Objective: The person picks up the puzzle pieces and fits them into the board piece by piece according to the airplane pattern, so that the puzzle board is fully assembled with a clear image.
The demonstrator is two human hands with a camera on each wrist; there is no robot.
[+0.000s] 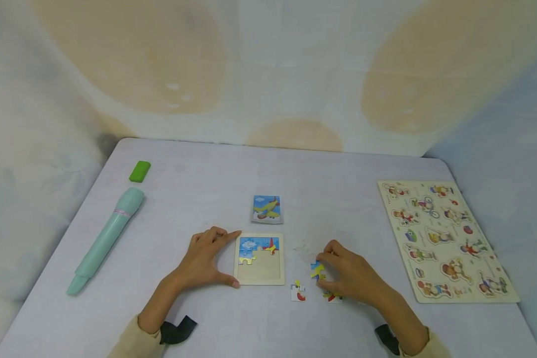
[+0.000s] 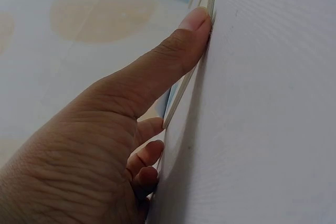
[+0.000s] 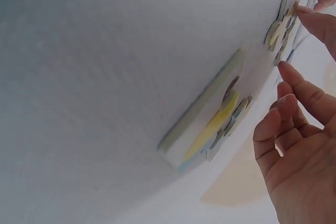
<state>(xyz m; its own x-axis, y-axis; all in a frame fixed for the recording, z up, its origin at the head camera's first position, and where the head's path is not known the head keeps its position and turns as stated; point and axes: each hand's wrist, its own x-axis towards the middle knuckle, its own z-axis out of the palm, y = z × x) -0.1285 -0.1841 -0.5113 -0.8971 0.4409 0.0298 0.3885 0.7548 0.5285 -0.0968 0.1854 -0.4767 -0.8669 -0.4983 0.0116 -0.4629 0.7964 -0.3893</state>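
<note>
My left hand [image 1: 206, 261] spans the left side of a small wooden puzzle tray [image 1: 268, 274], its thumb and index finger holding the two left corners. Joined jigsaw pieces [image 1: 249, 244] with blue sky, a cloud and a red tail fill the tray's top and part of its left side. To the right of the tray, my right hand [image 1: 351, 273] pinches a blue and yellow jigsaw piece [image 1: 317, 270] between thumb and index finger, low over the table. A loose piece [image 1: 298, 292] lies left of this hand. Another piece [image 1: 332, 297] is partly hidden under it.
Behind the tray lies a small airplane picture [image 1: 267, 209]. A large wooden board [image 1: 445, 293] with cartoon figures lies at the right. Over on the left are a mint-green tube-shaped object [image 1: 105, 241] and a green block [image 1: 139, 171].
</note>
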